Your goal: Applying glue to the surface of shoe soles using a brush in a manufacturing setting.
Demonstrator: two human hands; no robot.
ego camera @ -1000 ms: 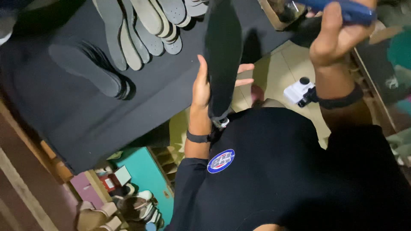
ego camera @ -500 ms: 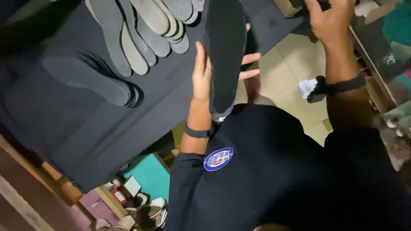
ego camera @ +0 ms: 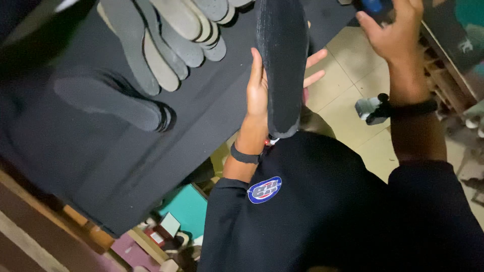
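Insole (ego camera: 282, 65), long and dark with a grainy top, stands nearly upright in the left hand (ego camera: 259, 85): thumb along its near edge, fingers (ego camera: 315, 58) spread behind it, so the hand is half closed around the piece and carries it clear above the counter (ego camera: 91, 166). Its heel end hangs just over the person's chest, its toe end runs up out of the top of the view.

The right hand (ego camera: 398, 30) is raised at the far right, well apart from the insole, curled about a blue tool (ego camera: 373, 5) of which only a corner shows; the grip looks closed, but how the tool sits in it I cannot tell. A strap (ego camera: 413, 107) on that wrist carries a small grey device (ego camera: 368, 108).

On the counter, covered in black sheet, a fan of grey and pale insoles (ego camera: 171, 35) lies at the far edge, and a stack of black ones (ego camera: 108, 103) rests nearer the left edge.

By my judgement the step in hand is readying one insole for work with the tool: piece presented, tool not yet on it. The next move would call for bringing the two together, with the left hand holding the thin, flexible piece steady so it does not bend away under contact.
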